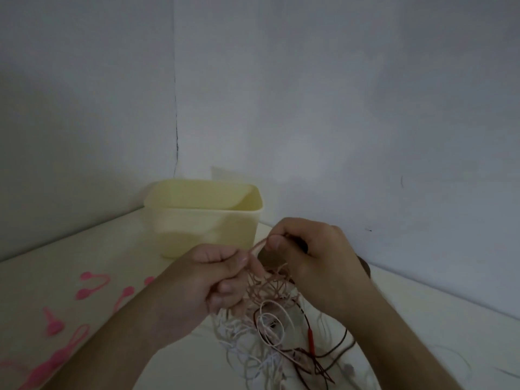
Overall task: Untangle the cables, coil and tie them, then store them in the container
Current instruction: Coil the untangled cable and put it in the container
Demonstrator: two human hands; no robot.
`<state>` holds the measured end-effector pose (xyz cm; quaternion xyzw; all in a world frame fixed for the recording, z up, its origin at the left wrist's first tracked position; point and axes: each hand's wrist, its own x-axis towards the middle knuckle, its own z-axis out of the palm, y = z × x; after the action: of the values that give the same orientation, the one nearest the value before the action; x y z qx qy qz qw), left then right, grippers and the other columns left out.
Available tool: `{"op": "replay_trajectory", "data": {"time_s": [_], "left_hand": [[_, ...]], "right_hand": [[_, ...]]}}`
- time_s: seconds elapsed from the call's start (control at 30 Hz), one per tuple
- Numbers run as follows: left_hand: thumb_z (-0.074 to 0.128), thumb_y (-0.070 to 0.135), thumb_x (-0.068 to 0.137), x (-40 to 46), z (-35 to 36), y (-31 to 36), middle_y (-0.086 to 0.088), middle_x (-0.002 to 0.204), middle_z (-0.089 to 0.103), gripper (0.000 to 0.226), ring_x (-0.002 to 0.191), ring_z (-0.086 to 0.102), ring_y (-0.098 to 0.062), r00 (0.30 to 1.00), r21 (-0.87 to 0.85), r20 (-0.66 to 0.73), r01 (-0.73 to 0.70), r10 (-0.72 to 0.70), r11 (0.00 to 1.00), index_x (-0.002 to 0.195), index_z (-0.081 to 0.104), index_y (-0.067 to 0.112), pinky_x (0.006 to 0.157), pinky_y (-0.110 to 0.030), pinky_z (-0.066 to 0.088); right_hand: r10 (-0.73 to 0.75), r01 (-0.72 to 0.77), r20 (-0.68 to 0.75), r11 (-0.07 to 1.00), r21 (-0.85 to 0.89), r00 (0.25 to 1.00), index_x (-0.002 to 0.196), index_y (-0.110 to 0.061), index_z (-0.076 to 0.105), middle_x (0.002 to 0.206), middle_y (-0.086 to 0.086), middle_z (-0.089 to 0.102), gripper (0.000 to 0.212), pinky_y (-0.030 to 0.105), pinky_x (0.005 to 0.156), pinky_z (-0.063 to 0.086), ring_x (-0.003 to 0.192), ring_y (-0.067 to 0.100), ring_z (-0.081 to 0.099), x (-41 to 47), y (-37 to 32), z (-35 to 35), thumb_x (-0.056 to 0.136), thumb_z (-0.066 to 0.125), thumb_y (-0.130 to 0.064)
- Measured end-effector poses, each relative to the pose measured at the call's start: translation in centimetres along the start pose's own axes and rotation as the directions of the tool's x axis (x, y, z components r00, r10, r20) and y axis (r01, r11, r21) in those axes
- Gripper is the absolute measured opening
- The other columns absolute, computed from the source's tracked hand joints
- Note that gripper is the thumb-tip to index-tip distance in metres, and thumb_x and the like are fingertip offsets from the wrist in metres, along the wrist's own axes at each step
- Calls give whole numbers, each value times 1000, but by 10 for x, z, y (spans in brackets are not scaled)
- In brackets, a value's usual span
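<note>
Two hands (197, 282) (315, 257), one cable tangle (270, 305), one container (208, 220)

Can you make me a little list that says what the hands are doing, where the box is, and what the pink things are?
left hand: pinches a pinkish cable
right hand: pinches the same cable
cables: tangled bundle hanging from both hands
box: yellow, open, behind the hands, looks empty
pink ties: loose on the table, left side
</note>
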<state>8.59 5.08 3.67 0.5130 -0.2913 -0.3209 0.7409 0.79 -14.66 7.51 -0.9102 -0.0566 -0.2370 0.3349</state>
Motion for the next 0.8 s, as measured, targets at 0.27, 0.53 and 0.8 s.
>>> {"op": "replay_trajectory", "data": {"time_s": [0.27, 0.53, 0.8], "left_hand": [[76, 11, 84, -5, -6, -3, -15, 91, 74, 22, 74, 72, -19, 971, -289, -39, -237, 236, 928, 103, 78, 1, 64, -28, 59], [40, -15, 94, 2, -6, -2, -27, 128, 70, 40, 122, 69, -38, 864, -201, -293, -474, 409, 857, 129, 59, -13, 96, -34, 59], [44, -13, 103, 2, 0, -25, 6, 106, 79, 48, 103, 72, -7, 895, 536, -180, -260, 409, 803, 111, 76, 23, 87, -19, 53]], "right_hand": [[20, -21, 71, 1000, 9, 997, 87, -28, 64, 73, -7, 65, 24, 47, 66, 53, 67, 12, 61, 1, 1, 39, 109, 54, -25], [-29, 85, 253, 974, -212, 967, 101, -29, 55, 90, -3, 68, 22, 48, 73, 54, 83, 27, 65, -9, -18, 63, 103, 37, -42], [-55, 223, 356, 865, -450, 933, 111, -32, 63, 100, -2, 70, 17, 37, 70, 43, 90, 25, 68, -7, -35, 38, 106, 48, -38]]}}
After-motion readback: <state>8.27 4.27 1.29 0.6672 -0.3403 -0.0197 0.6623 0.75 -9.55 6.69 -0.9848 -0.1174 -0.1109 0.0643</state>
